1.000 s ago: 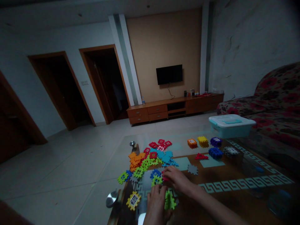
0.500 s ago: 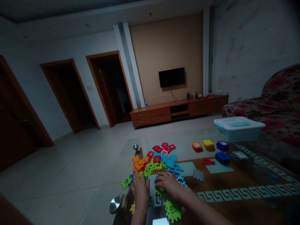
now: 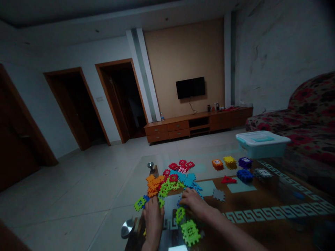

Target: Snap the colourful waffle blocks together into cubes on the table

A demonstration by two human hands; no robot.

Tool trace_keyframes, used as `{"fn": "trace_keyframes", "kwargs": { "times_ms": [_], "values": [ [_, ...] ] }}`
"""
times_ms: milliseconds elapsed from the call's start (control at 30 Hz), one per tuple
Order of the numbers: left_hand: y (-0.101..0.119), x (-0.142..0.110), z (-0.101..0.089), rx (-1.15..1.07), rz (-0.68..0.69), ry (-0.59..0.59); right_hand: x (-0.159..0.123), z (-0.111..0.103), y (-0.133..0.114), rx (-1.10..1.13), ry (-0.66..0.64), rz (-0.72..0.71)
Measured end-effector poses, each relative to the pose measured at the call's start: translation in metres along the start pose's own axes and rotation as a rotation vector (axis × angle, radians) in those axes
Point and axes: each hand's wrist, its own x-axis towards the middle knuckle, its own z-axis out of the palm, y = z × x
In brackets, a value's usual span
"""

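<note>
My left hand (image 3: 154,218) lies at the near left edge of a heap of plastic waffle blocks (image 3: 167,183), with a small green block (image 3: 140,203) just beyond it. My right hand (image 3: 192,203) rests on the near side of the heap, its fingers over blue blocks (image 3: 181,203). Whether either hand grips a block, I cannot tell. Below it lies a lime green block (image 3: 190,232), and a smaller green block (image 3: 180,215) sits between the hands. A grey block (image 3: 218,195) lies flat to the right.
Small sorted stacks of orange (image 3: 217,164), yellow (image 3: 230,162), purple (image 3: 245,162), dark blue (image 3: 245,175) and grey (image 3: 262,173) blocks stand on the glass-topped table (image 3: 209,212). A lidded plastic storage box (image 3: 261,144) stands beyond them, before a floral sofa (image 3: 309,118).
My left hand has moved left from the middle of the near blocks, now covering most of a yellow block. My right hand has shifted slightly left. The view has tilted slightly.
</note>
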Motion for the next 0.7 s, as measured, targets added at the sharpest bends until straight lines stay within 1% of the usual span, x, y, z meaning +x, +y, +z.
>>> {"fn": "trace_keyframes", "kwargs": {
  "times_ms": [67,133,267,333,433,533,633,700],
  "values": [
    [0.005,-0.005,-0.005,-0.070,0.058,-0.008,-0.003,-0.002,0.001,0.005,0.023,0.011],
    [0.013,-0.013,-0.010,-0.168,0.137,-0.055,-0.005,-0.006,0.003,0.010,0.046,0.062],
    [0.031,-0.037,-0.020,-0.446,0.312,-0.203,-0.011,-0.019,0.007,0.097,0.136,0.243],
    [0.039,-0.049,-0.025,-0.481,0.340,-0.260,-0.015,-0.027,0.010,0.171,0.186,0.322],
    [0.049,-0.058,-0.031,-0.421,0.344,-0.356,-0.023,-0.038,0.015,0.250,0.245,0.405],
    [0.058,-0.061,-0.032,-0.285,0.361,-0.475,-0.031,-0.043,0.018,0.311,0.285,0.448],
    [0.066,-0.063,-0.031,-0.154,0.339,-0.537,-0.038,-0.047,0.018,0.369,0.311,0.436],
    [0.068,-0.065,-0.030,-0.120,0.314,-0.558,-0.042,-0.050,0.017,0.417,0.346,0.402]
  ]
}}
